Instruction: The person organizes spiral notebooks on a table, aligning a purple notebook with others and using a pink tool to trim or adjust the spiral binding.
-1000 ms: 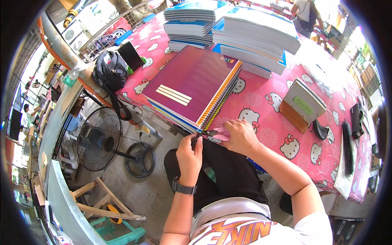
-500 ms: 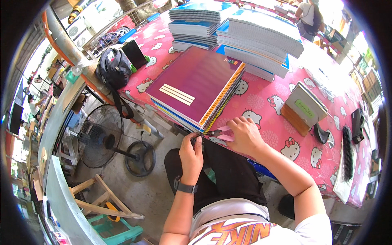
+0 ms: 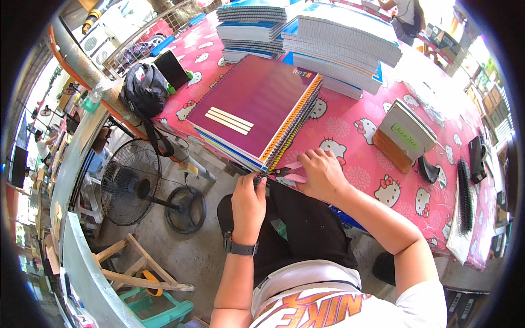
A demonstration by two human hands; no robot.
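A pile of spiral notebooks with a maroon cover [image 3: 254,104] on top lies at the near edge of the table. Yellow and dark coils [image 3: 292,127] run along its right side. At the near corner, my left hand [image 3: 249,205] has thumb and forefinger pinched around the end of a dark coil. My right hand [image 3: 325,175] grips small pliers with pink handles [image 3: 296,178]. Their dark jaws meet the coil end beside my left fingertips. Whether the jaws are closed on the wire is too small to tell.
Tall stacks of blue-and-white notebooks [image 3: 339,46] stand behind. To the right are a wooden stand with a grey pad [image 3: 407,128], a black tape dispenser [image 3: 429,169] and a black brush-like strip [image 3: 465,197]. A black bag [image 3: 145,90] sits left, above a floor fan [image 3: 131,183].
The whole view has shifted slightly. Both hands stay at the notebook corner, with the pliers' jaws still at the coil end.
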